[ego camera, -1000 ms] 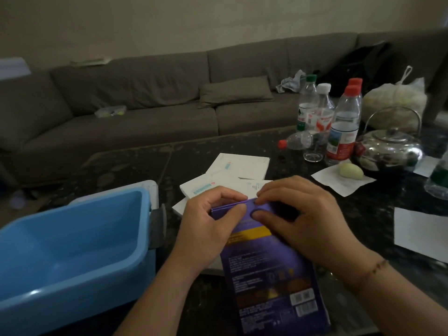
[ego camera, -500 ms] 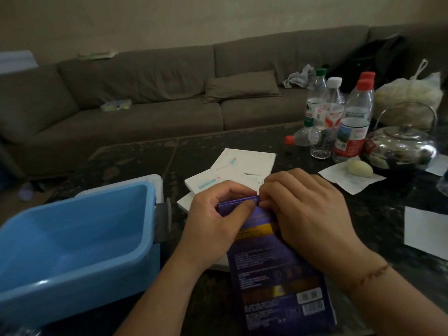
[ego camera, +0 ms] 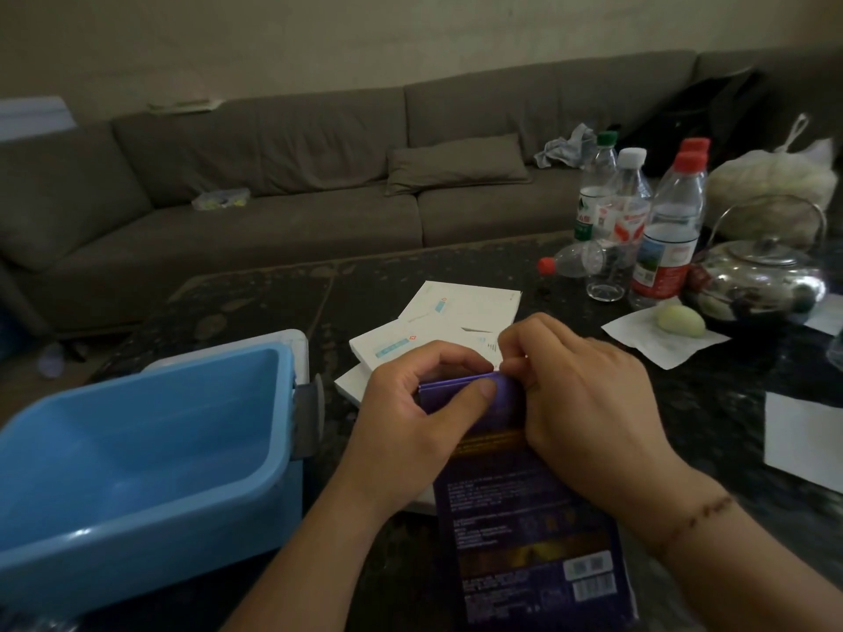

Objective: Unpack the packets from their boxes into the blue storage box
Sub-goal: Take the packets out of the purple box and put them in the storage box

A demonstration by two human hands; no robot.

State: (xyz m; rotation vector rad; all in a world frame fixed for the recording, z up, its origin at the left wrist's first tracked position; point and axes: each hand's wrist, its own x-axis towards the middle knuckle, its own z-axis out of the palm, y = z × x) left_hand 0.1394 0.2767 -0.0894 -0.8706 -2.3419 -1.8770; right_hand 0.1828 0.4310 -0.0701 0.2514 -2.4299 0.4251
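- Both hands work the far end of the purple box, which lies flat on the dark table near centre, printed back up, barcode at its near right corner.
- Left hand: fingers curled over the box's far edge, thumb pressed on the top flap, so it grips that end.
- Right hand: fingers curled, tips pinching the same far edge just right of the left thumb; thin bracelet on the wrist.
- Flap state: cannot tell whether it is open, the fingers cover it.
- Blue bin: near left, lid off or swung back, just beside the left forearm, not touching the purple box. Its inside shows no packets.
- White boxes: a loose overlapping pile just beyond the hands, partly hidden by them.
- Far right: cluster of water bottles, one small bottle lying on its side, a metal kettle right of them.
- Pale round item on a white napkin, right of the hands, near the kettle.
- White sheet at the right edge.
- Grey sofa runs behind the table, with one cushion on the seat.
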